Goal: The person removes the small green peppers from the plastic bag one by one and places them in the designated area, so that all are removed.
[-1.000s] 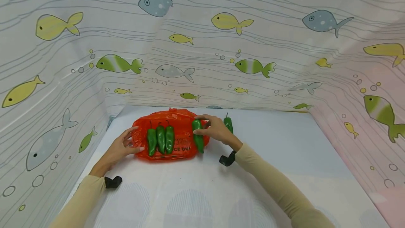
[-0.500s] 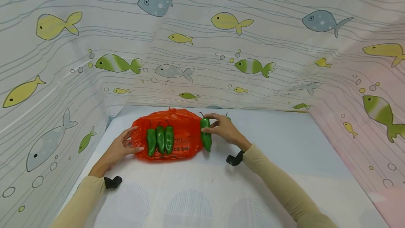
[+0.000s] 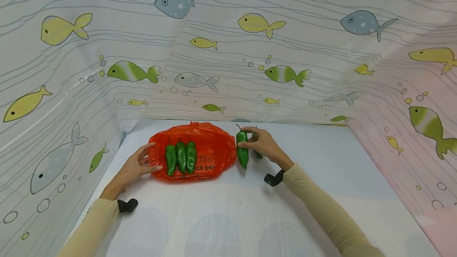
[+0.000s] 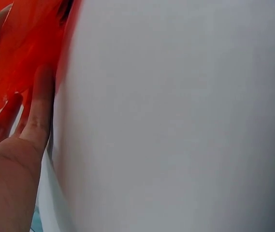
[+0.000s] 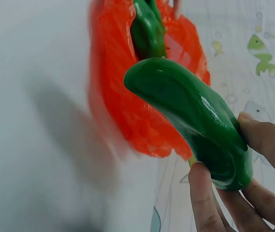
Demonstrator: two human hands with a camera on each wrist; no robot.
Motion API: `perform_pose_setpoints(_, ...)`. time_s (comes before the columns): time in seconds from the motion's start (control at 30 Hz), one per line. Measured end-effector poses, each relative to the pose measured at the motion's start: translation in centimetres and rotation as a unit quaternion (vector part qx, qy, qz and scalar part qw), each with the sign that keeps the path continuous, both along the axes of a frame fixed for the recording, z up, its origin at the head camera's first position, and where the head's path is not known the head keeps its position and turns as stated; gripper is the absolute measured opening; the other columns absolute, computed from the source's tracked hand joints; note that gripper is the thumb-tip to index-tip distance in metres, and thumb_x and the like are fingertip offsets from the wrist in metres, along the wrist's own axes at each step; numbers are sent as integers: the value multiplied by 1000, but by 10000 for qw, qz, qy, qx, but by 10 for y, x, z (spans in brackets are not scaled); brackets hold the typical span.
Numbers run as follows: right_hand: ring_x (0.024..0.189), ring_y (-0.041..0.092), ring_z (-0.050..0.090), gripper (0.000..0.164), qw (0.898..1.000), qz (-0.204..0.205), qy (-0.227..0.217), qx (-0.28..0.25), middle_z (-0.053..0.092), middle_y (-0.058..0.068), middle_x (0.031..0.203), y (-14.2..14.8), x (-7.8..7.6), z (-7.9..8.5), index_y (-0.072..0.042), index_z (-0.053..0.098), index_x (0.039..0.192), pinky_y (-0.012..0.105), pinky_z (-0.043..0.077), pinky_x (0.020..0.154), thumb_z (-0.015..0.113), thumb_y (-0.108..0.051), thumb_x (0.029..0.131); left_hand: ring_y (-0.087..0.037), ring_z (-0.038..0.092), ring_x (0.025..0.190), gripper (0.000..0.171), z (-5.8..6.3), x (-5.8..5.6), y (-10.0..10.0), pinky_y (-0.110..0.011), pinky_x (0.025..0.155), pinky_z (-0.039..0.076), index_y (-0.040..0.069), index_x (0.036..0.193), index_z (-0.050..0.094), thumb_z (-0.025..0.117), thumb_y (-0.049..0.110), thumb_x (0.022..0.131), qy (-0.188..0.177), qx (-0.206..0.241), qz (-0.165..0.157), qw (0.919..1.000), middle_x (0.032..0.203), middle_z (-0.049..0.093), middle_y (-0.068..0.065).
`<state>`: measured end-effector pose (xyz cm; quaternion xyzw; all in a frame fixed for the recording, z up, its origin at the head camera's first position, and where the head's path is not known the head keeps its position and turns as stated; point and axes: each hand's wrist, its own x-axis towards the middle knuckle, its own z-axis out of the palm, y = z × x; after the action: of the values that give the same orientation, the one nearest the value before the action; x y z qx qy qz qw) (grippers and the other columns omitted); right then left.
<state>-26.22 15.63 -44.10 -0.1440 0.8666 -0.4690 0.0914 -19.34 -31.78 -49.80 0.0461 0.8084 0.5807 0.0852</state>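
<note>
Left hand (image 3: 133, 167) holds the left edge of the red bag (image 3: 223, 150), thumb and fingers set wide apart. Three peppers (image 3: 181, 158) lie side by side in the bag, left of its middle. Just right of the bag, a held pepper (image 3: 243, 158) is pinched between thumb and fingers of the right hand (image 3: 265, 144). Farther right of the bag, another pepper (image 3: 258, 155) is mostly hidden behind that hand.
</note>
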Motion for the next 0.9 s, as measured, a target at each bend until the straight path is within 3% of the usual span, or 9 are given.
perform_pose_setpoints(0.17,109,29,62,64,9996,-157,-201,-153,65,13,121,13,1,-3,-23,59,144,52,55,90,83,-40,87,-46,35,143,98,0,-1,0,-15,89,48,17,163,23,84,17,87,-4,-5,-4,10000,165,26,-19)
perform_pose_setpoints(0.3,113,30,61,64,9987,-293,-330,-261,62,12,128,22,2,-6,-23,59,145,50,54,92,82,-40,87,-47,36,143,96,1,-2,0,-15,90,48,17,163,24,84,19,88,69,-59,-46,9999,165,26,-18)
perform_pose_setpoints(0.5,112,27,63,67,9980,-392,-316,-374,63,7,131,37,3,-6,-23,57,146,46,52,94,83,-41,87,-46,36,143,95,1,-3,0,-16,90,49,16,163,24,83,18,88,58,-5,-78,10000,166,25,-17)
perform_pose_setpoints(0.73,110,26,64,73,9968,-520,-299,-525,64,7,130,56,1,-9,-20,55,149,51,47,100,84,-43,86,-47,40,141,97,3,-2,1,-18,90,51,16,163,24,84,16,88,16,14,-119,9999,162,30,-22)
perform_pose_setpoints(0.9,115,28,64,74,9967,-595,-295,-475,59,6,141,68,0,-12,-21,54,149,53,47,103,84,-45,86,-46,41,139,97,3,-1,2,-18,90,51,15,163,24,84,15,87,25,47,-129,9999,161,30,-22)
